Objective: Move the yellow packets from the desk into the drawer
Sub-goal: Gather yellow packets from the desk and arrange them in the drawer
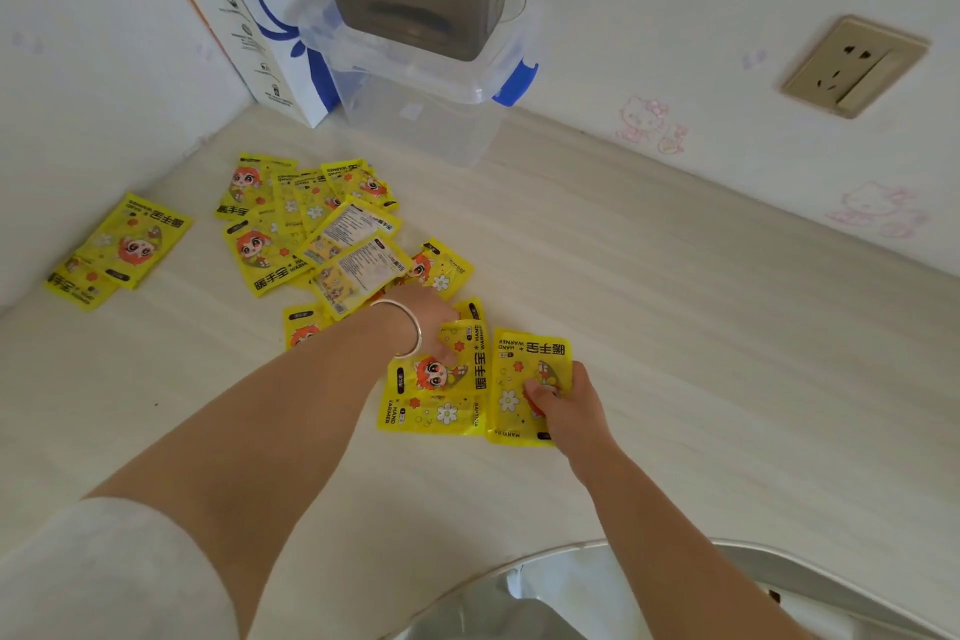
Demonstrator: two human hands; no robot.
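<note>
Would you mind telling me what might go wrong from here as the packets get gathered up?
1. The left hand grips a bent packet among overlapping ones; neighbours may drag or slide.
2. The right hand pinches its packet at one side, so it might slip.
3. Two packets near the wall lie apart from the main pile and could be overlooked. No drawer is visible here.

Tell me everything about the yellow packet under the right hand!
The flat yellow foil-like packet lies on the pale wood-look desk, nearest the right hand. It shows a red-haired cartoon figure, white and orange flowers, and the words "HAND WARMER". The hand's fingers curl onto its picture side. Its left edge meets a neighbouring yellow packet.
</note>
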